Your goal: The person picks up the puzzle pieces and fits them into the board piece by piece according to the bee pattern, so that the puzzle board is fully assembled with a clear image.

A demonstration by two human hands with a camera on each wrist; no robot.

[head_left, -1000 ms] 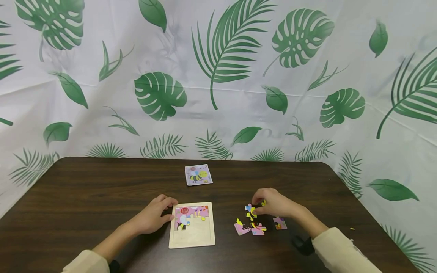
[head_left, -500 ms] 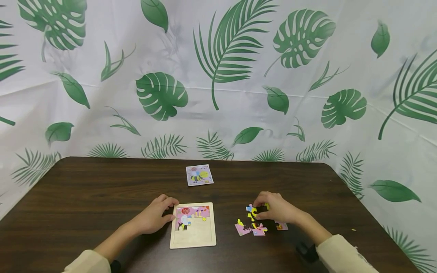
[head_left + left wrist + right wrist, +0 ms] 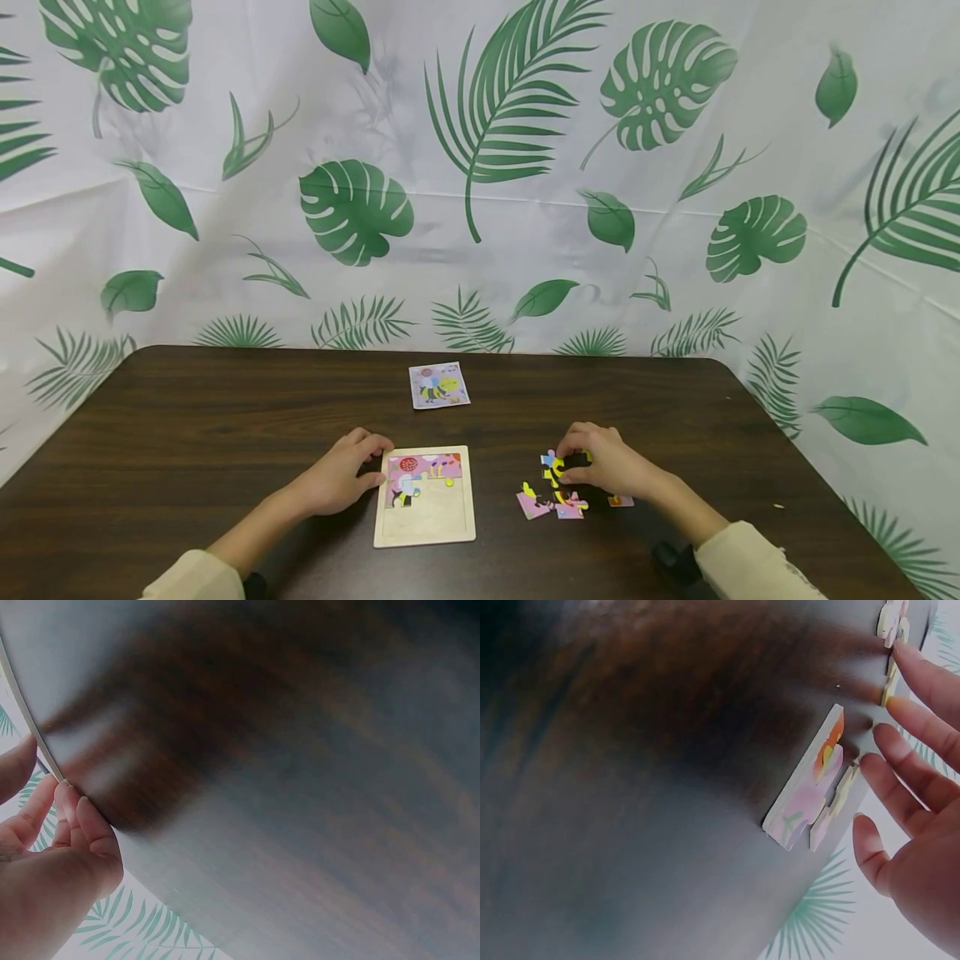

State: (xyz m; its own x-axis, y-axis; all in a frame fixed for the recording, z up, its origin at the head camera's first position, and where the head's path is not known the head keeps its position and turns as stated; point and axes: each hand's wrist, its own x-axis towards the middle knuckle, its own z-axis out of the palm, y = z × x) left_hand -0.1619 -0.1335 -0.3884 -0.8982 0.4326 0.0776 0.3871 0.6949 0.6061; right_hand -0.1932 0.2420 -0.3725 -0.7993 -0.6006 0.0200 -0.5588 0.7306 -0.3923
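Observation:
A square wooden puzzle board [image 3: 427, 527] lies flat in the head view, its upper left filled with several pieces. My left hand [image 3: 341, 475] holds it at the upper left corner, forefinger at the corner and thumb on the left edge. The left wrist view has the board's edge [image 3: 22, 709] against my fingertips. To the right, my right hand [image 3: 603, 458] pinches a blue and yellow puzzle piece [image 3: 551, 467] between thumb and forefinger, down at the table. Loose pink pieces [image 3: 531, 503] lie just below. A pink and orange piece [image 3: 808, 784] lies flat below my right fingers; another piece is partly hidden.
A picture card of a bee [image 3: 438, 386] lies behind the board on the dark wooden table [image 3: 247, 400]. A white cloth with green leaf prints [image 3: 517, 242] hangs behind the table's back edge. A small light speck [image 3: 778, 506] lies at the right.
My right hand shifts slightly right and down, covering more of the rightmost piece, then stays nearly still. The left hand keeps its place on the board. The head view moves very slightly.

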